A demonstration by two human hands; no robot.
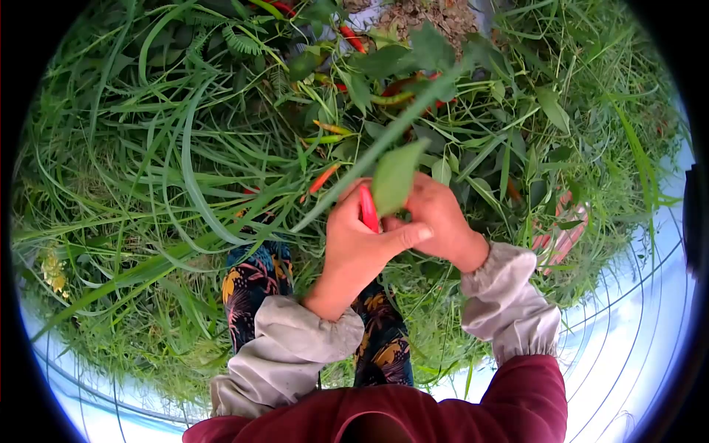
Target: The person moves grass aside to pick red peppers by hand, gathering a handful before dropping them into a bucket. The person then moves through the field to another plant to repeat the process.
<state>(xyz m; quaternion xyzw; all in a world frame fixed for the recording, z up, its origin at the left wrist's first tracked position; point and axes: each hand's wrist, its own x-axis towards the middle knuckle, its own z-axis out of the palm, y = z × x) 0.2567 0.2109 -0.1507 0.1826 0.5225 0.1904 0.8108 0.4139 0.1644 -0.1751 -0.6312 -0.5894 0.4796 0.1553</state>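
Observation:
My left hand (353,240) is closed around a red chili pepper (368,209), whose glossy side shows between thumb and fingers. Right beside it, my right hand (441,219) has its fingers curled in, close to the left thumb. A broad green leaf (396,177) stands in front of both hands and hides part of the right fingers, so what they hold cannot be made out. Just beyond the left hand hangs an orange-red chili pepper (323,178), with a yellow-orange pepper (332,128) higher up among the stems.
Pepper plants with more red peppers (352,38) are ahead, tangled with long grass (148,148). A blurred long blade crosses before my hands. A clear bag or container (565,235) with reddish contents sits at the right. Bare soil (428,26) shows at the top.

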